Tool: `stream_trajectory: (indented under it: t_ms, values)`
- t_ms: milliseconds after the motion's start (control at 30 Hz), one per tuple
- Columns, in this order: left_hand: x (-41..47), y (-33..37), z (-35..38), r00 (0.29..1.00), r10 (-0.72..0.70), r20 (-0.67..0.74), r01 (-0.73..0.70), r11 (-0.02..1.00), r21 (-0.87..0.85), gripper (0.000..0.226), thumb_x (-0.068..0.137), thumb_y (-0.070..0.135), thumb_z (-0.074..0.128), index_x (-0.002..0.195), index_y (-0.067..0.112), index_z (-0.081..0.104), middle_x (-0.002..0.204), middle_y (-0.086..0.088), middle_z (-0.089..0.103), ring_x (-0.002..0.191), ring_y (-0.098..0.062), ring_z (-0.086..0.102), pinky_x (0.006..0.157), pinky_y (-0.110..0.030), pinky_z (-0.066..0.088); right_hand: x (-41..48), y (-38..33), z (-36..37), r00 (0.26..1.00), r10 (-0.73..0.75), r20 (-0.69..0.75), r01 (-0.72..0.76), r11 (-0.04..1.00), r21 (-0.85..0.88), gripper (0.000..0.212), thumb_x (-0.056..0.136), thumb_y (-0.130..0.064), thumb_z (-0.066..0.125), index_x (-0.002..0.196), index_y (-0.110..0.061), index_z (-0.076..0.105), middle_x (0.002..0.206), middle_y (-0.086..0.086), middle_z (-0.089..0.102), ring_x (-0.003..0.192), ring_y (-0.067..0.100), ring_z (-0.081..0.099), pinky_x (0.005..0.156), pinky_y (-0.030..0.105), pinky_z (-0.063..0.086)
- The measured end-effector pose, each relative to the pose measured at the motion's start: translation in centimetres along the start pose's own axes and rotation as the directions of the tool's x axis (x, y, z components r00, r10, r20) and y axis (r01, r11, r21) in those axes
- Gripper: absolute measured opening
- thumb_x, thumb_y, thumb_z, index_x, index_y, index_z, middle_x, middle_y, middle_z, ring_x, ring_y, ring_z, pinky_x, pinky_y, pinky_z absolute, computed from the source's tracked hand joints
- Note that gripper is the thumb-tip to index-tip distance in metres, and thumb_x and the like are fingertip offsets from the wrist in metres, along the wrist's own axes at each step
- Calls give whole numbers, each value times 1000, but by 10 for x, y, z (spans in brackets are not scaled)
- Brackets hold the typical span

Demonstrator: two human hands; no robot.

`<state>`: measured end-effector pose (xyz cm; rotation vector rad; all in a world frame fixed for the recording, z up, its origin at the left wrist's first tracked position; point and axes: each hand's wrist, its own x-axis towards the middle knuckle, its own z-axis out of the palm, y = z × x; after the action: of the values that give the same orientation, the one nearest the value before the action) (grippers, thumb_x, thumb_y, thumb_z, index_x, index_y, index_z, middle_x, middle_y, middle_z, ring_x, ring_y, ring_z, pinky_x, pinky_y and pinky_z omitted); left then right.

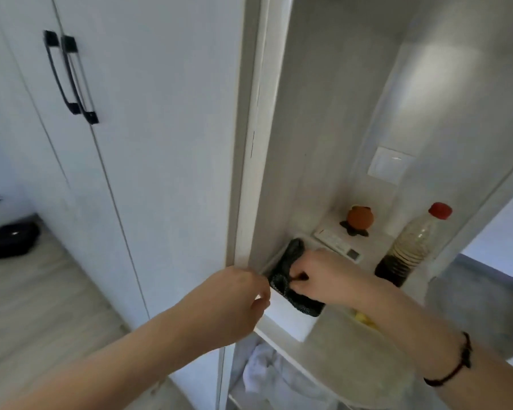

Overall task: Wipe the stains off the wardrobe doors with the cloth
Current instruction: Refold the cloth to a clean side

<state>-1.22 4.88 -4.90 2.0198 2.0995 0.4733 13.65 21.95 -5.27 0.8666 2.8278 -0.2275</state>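
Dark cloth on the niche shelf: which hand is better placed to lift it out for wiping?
Right. The right hand already rests on the dark cloth, its fingers pinching the fabric. The left hand hovers beside the cloth's edge, apparently not gripping it.

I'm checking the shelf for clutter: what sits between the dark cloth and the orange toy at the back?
In the head view, a white remote-like device lies on the shelf between the dark cloth, gripped by the right hand, and the orange toy.
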Motion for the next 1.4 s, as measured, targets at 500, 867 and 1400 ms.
stream_trajectory:
  t_ms: [500, 867, 1400]
  values:
    - [33, 53, 39, 946, -227, -230, 262, 956, 134, 21, 98, 21, 43, 84, 19, 58, 83, 3, 63, 72, -19, 57, 53, -26, 36, 39, 26, 35, 986, -21, 166, 29, 999, -44, 22, 94, -18, 47, 104, -15, 67, 100, 1, 67, 93, 21, 62, 84, 33, 50]
    - [88, 59, 61, 928, -303, 219, 233, 927, 295, 22, 100, 23, 49, 107, 11, 66, 90, -2, 61, 88, -21, 61, 77, -29, 47, 33, 42, 21, 995, 88, 49, -76, 974, -211, 39, 91, -31, 61, 126, -14, 55, 110, 6, 66, 102, 27, 65, 83, 35, 52]
    - [99, 51, 70, 940, -340, 2, 340, 940, -1, 43, 87, 34, 68, 122, 14, 53, 111, -5, 66, 103, -26, 65, 77, -30, 48, 21, 52, -26, 988, 152, -40, -109, 847, 520, 20, 90, -22, 76, 80, -6, 70, 67, 8, 70, 57, 15, 68, 51, 24, 53]
